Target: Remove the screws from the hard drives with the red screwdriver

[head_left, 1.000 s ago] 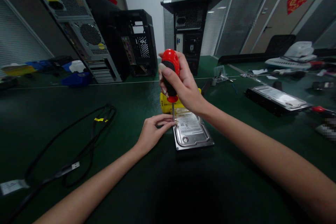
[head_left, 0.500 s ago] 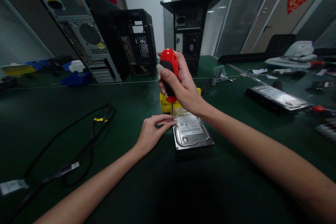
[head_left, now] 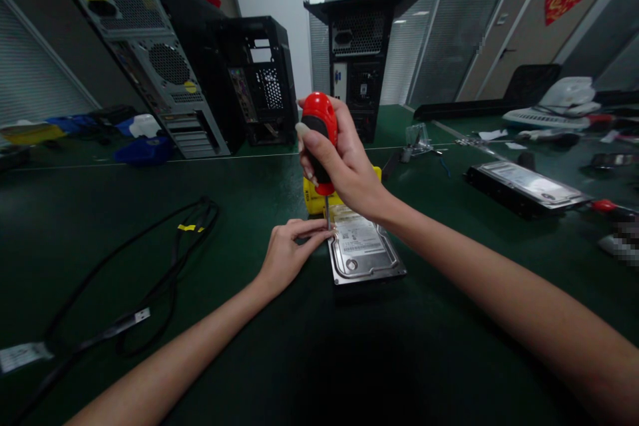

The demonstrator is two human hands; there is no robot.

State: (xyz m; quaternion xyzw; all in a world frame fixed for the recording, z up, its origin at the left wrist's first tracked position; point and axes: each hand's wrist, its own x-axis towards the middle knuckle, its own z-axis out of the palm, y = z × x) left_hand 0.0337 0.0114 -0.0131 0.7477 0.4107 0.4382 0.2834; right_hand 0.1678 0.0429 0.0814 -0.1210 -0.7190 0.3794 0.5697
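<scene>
A red and black screwdriver (head_left: pixel 319 113) stands nearly upright in my right hand (head_left: pixel 352 163), whose fingers wrap round its handle. Its thin shaft reaches down to the left edge of a silver hard drive (head_left: pixel 367 258), which lies label up on the green table. At that same edge is my left hand (head_left: pixel 289 249), thumb and fingertips pinched together by the screwdriver's tip. Whatever is between those fingertips is too small to make out. Just behind the drive sits a yellow object (head_left: pixel 315 196), partly covered by my right hand.
Computer cases (head_left: pixel 194 66) stand along the back, one more (head_left: pixel 357 73) behind my right hand. A black cable (head_left: pixel 172 279) loops on the left, near a blue tray (head_left: pixel 144 151). At right lie another hard drive (head_left: pixel 529 183), a clear plastic piece (head_left: pixel 418 138) and a white helmet (head_left: pixel 569 96).
Both hands, the screwdriver and the hard drive keep the same places relative to one another. The whole view has shifted only very slightly.
</scene>
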